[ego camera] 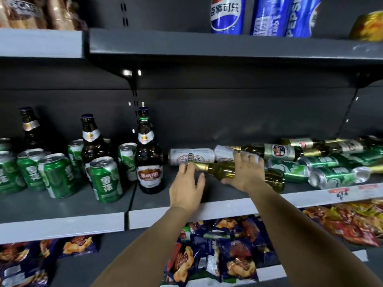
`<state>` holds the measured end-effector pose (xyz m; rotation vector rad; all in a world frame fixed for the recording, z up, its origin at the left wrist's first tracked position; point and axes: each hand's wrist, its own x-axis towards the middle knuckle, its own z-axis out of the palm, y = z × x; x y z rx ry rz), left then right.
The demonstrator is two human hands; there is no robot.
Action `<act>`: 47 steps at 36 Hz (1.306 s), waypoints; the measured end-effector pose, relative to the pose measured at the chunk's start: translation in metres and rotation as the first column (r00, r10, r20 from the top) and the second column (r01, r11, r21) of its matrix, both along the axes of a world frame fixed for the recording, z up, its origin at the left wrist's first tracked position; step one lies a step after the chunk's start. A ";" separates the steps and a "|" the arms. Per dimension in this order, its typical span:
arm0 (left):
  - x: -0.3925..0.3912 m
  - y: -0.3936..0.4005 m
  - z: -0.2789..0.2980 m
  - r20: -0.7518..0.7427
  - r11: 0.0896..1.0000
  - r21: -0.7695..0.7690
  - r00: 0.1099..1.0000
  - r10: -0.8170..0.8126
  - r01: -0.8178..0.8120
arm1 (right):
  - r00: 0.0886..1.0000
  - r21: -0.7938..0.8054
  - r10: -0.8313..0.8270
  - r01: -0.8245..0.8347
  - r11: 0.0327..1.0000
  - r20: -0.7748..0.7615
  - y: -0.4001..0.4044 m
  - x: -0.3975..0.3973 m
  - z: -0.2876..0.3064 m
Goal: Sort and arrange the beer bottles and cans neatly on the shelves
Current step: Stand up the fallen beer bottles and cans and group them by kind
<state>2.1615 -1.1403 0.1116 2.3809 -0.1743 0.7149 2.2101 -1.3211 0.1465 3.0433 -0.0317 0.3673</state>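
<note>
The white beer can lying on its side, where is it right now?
Head view: white can lies mid-shelf, right of the upright brown bottle, behind the left hand.

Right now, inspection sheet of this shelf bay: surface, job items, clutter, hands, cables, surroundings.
Surface: grey middle shelf, white front strip.
Job's things: green cans and brown bottles upright at left; white can, green-glass bottle and a pile of cans and bottles lying at right.
Clutter: nothing seen.
Grippers: left hand touches the lying bottle's neck; right hand rests over its body, grip unclear.
Cables: nothing seen.
Surroundings: Pepsi cans above, snack bags below.
</note>
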 end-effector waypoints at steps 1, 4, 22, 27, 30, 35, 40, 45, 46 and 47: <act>0.003 -0.008 0.000 -0.016 1.000 -0.012 1.000 0.002 -0.002 | 1.000 0.000 0.005 -0.005 1.000 -0.023 -0.007 0.002 -0.001; 0.010 -0.033 0.001 -0.068 0.998 -0.060 0.997 0.019 -0.023 | 0.996 -0.054 0.081 -0.084 0.995 -0.046 -0.017 0.006 -0.007; 0.028 -0.059 0.010 -0.189 0.980 -0.172 0.979 0.072 -0.105 | 0.946 0.652 0.133 -0.302 0.695 0.297 -0.006 0.023 0.025; 0.037 -0.042 0.009 -0.225 0.987 -0.090 0.969 0.106 -0.129 | 0.955 0.826 -0.004 -0.253 0.503 0.295 -0.002 0.035 0.022; 0.045 -0.028 0.010 -0.248 0.983 -0.061 0.957 0.153 -0.173 | 0.955 0.864 -0.074 -0.225 0.450 0.288 -0.003 0.043 0.016; 0.062 -0.016 0.014 -0.276 0.973 0.092 0.934 0.228 -0.210 | 0.936 0.853 -0.106 -0.255 0.455 0.336 0.000 0.046 0.007; 0.089 -0.012 0.020 -0.296 0.949 0.239 0.916 0.271 -0.204 | 0.911 0.835 -0.118 -0.302 0.460 0.395 0.001 0.050 -0.002; 0.112 -0.016 0.022 -0.379 0.895 0.414 0.863 0.335 -0.166 | 0.891 0.841 -0.156 -0.326 0.431 0.426 0.003 0.054 -0.005; 0.117 -0.017 0.021 -0.388 0.881 0.445 0.853 0.348 -0.157 | 0.889 0.841 -0.159 -0.330 0.429 0.430 0.004 0.054 -0.005; 0.122 -0.018 0.021 -0.393 0.868 0.474 0.847 0.358 -0.146 | 0.887 0.839 -0.159 -0.334 0.430 0.434 0.004 0.055 -0.006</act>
